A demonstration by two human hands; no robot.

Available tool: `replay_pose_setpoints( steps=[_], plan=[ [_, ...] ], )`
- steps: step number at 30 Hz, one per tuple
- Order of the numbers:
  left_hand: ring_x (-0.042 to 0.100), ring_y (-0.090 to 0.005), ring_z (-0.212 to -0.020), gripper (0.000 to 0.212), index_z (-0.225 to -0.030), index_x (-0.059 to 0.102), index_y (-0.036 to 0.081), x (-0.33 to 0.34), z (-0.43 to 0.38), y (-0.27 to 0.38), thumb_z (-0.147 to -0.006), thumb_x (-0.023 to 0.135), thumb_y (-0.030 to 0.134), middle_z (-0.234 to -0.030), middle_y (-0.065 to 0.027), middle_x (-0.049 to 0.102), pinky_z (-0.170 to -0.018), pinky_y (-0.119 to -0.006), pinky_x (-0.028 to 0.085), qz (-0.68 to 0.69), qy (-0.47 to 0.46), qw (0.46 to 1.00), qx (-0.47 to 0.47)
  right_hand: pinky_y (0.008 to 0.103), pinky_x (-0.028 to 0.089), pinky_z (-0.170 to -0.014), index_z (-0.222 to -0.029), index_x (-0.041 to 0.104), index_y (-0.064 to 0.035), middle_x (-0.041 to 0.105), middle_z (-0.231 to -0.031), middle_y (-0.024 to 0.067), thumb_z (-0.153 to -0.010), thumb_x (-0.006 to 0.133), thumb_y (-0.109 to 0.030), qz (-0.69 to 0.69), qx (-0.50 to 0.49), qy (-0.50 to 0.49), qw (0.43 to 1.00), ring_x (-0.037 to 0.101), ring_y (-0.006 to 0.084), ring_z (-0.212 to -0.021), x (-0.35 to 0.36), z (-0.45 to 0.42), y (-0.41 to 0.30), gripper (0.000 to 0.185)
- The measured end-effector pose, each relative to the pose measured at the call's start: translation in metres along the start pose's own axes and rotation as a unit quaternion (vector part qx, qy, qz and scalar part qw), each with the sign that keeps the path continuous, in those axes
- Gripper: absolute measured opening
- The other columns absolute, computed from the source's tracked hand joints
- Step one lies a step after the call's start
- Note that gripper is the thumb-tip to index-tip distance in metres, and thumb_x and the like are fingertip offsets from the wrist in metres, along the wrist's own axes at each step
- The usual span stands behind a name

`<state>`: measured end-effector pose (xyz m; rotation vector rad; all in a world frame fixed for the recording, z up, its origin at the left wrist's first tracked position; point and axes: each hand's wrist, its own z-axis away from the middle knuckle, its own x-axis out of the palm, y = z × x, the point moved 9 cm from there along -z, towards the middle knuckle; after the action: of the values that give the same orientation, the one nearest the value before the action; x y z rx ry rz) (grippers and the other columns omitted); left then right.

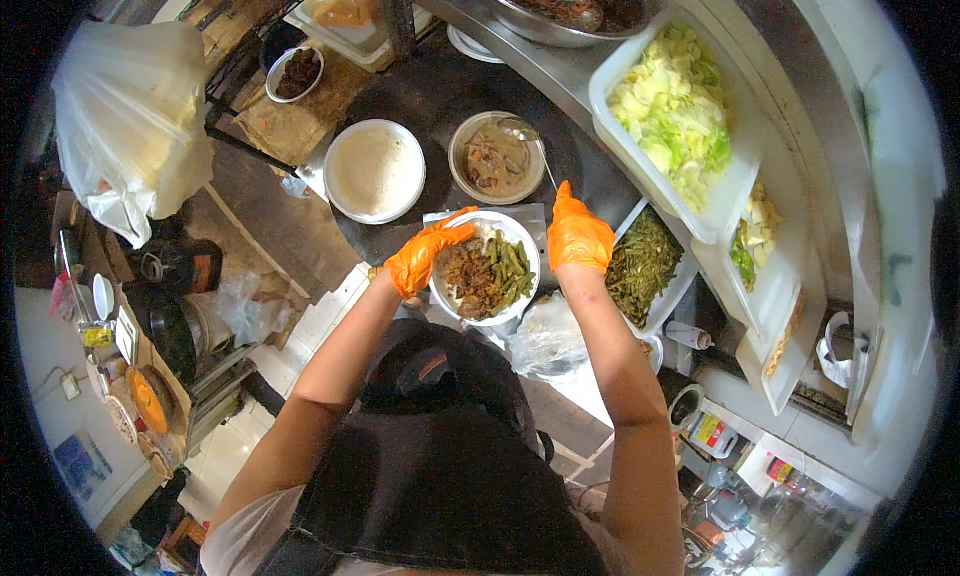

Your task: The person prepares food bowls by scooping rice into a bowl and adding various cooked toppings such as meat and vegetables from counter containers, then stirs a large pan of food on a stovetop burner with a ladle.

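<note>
In an orange glove, my left hand [426, 255] grips the left rim of a white bowl [537, 272]. The bowl holds cut green beans [508, 267], brown minced food [469, 285] and some rice at its far edge. My right hand [579, 232], also gloved in orange, is closed around the handle of a metal spoon [551, 163]. The spoon's head rests at the right side of a round tub [459, 178] of pale brown broth with meat pieces. Left of that tub stands a round white container [377, 169] with a pale inside.
Shredded cabbage fills a white bin [600, 99] on the right. Chopped green beans lie in a tray [679, 294] beside my right forearm. At the back, a metal basin [517, 22] holds dark food and a ladle. A bowl of dark meat [296, 75] and a hanging plastic bag [131, 118] are left.
</note>
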<state>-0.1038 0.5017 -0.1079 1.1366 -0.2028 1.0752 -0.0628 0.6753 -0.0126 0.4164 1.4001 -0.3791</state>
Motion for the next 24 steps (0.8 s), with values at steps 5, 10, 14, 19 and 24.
replay_pose_setpoints(
  steps=[5, 10, 14, 19, 24],
  plan=[
    [0.058, -0.0193, -0.103, 0.046, -0.125, 0.047, 0.004, -0.013, -0.027, 0.010, -0.086, 0.057, 0.026, -0.115, -0.0096, 0.058, -0.091, -0.032, 0.045, -0.025, -0.003, 0.999, -0.023, 0.0430, 0.050, -0.070, -0.133, 0.039, -0.0114, 0.064, -0.096, 0.0136, -0.078, 0.052, -0.015, 0.040, 0.012, -0.109, 0.993, 0.063, 0.0327, -0.081, 0.021, 0.000, -0.024, 0.057],
    [0.063, -0.0223, -0.091, 0.038, -0.113, 0.054, 0.000, -0.019, -0.029, 0.007, -0.085, 0.058, 0.026, -0.105, -0.0145, 0.062, -0.080, -0.036, 0.053, 0.081, 0.022, 0.990, -0.117, 0.0440, 0.050, -0.068, -0.133, 0.038, -0.0087, 0.064, -0.092, 0.0165, -0.079, 0.051, -0.012, 0.028, -0.004, -0.152, 0.988, 0.064, 0.0338, -0.079, 0.009, 0.009, -0.037, 0.056],
    [0.062, -0.0201, -0.093, 0.036, -0.114, 0.054, 0.000, -0.014, -0.023, 0.019, -0.087, 0.057, 0.024, -0.106, -0.0128, 0.062, -0.082, -0.033, 0.051, 0.010, -0.007, 0.993, -0.114, 0.0431, 0.048, -0.067, -0.132, 0.039, -0.0104, 0.063, -0.089, 0.0166, -0.076, 0.055, -0.012, 0.016, -0.009, -0.167, 0.986, 0.062, 0.0345, -0.077, 0.009, 0.011, -0.022, 0.058],
    [0.061, -0.0156, -0.090, 0.034, -0.114, 0.054, 0.002, -0.030, -0.035, -0.007, -0.083, 0.060, 0.015, -0.105, -0.0088, 0.062, -0.078, -0.029, 0.051, 0.045, -0.022, 0.992, -0.112, 0.0435, 0.048, -0.066, -0.133, 0.039, -0.0136, 0.064, -0.087, 0.0168, -0.076, 0.054, -0.013, -0.001, 0.009, -0.103, 0.995, 0.061, 0.0354, -0.073, -0.002, 0.004, -0.022, 0.059],
    [0.061, -0.0142, -0.090, 0.036, -0.115, 0.054, 0.001, -0.046, -0.045, -0.017, -0.083, 0.060, 0.017, -0.104, -0.0085, 0.062, -0.077, -0.027, 0.050, -0.006, -0.027, 0.995, -0.095, 0.0418, 0.049, -0.064, -0.134, 0.038, -0.0116, 0.064, -0.085, 0.0156, -0.075, 0.057, -0.017, 0.038, 0.025, -0.167, 0.985, 0.063, 0.0329, -0.071, 0.022, 0.011, -0.033, 0.062]
  ],
)
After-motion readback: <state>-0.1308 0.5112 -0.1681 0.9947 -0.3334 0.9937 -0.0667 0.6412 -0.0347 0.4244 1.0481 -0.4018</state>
